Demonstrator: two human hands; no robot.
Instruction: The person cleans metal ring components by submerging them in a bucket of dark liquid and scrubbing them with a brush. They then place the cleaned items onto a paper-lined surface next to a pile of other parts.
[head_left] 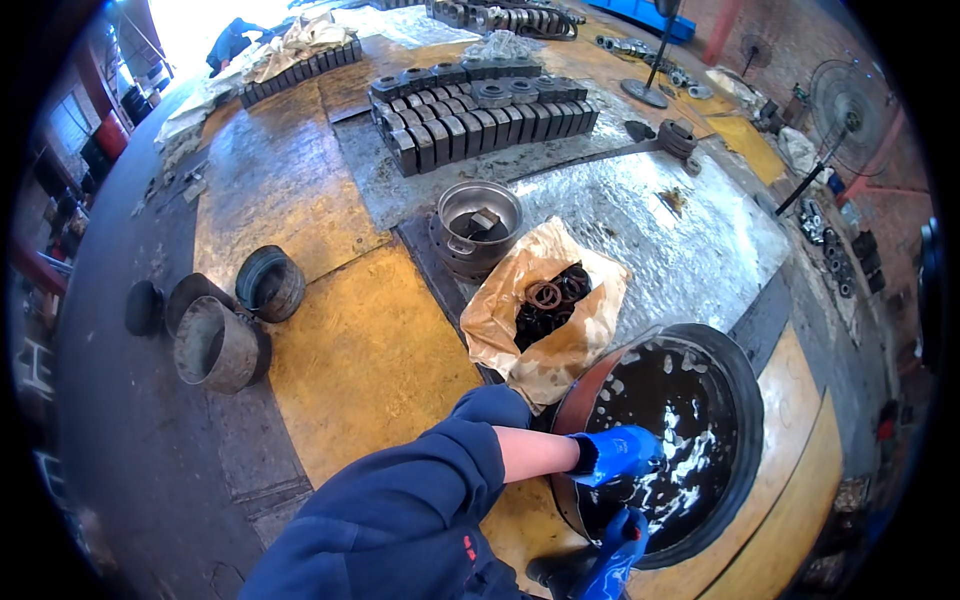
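Note:
My left hand [622, 454], in a blue rubber glove, reaches over a large round tub [752, 420] of dark liquid. Its fingers point down toward the surface and their tips are hidden. Closer to me, my right hand [622, 545], also blue-gloved, is curled at the tub's near rim. A small reddish spot shows at its fingers; what it grips, if anything, I cannot make out. Beyond the tub's left edge lies an opened brown paper sack [500, 325] of dark rings. One brownish ring [543, 295] rests on top of the others.
Behind the sack stands a metal pot [480, 215] with a block inside. Rows of dark metal blocks [470, 125] sit farther back. Several worn cylindrical containers [210, 345] are at the left. A standing fan [850, 120] is at the right. Metal sheets [370, 360] cover the floor.

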